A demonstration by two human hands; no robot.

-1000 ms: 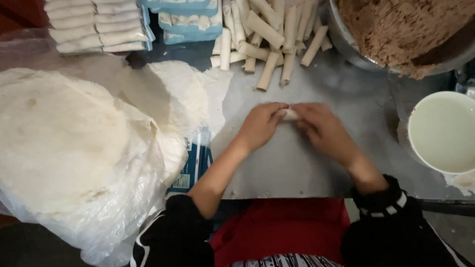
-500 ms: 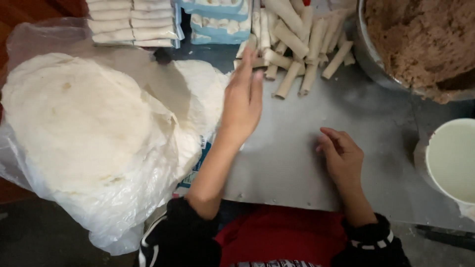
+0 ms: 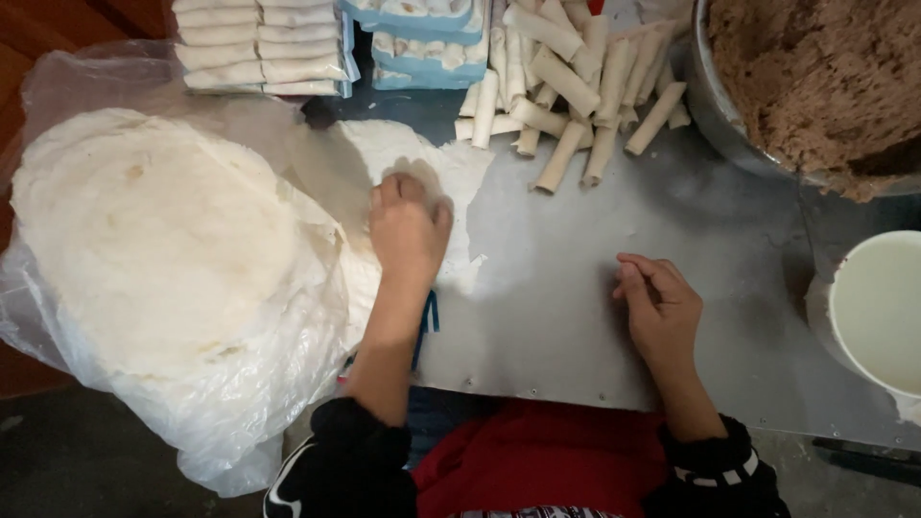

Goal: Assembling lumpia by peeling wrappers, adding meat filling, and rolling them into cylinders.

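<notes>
- The left hand lies palm down, fingers together and slightly curled, pressing on a thin white wrapper sheet; it holds nothing closed in a grasp, only bearing flat on the sheet's surface.
- That sheet spreads out beneath and beyond the left fingertips, its ragged edge running off to the hand's right onto the metal worktop.
- To the left of that hand, touching the loose sheet, sits the round stack of wrappers on a clear plastic bag.
- The right hand rests on the bare metal, well apart from the sheet, fingers loosely curled inward and holding nothing.
- The left hand is plainly the nearer one to the sheet; the right hand has open worktop between it and the sheet's edge.
- Beyond both hands lies a heap of finished rolls, their long axes mostly pointing away from the person.
- Beyond the right hand stands a metal bowl of brown filling; to its right, a white cup of pale liquid.
</notes>
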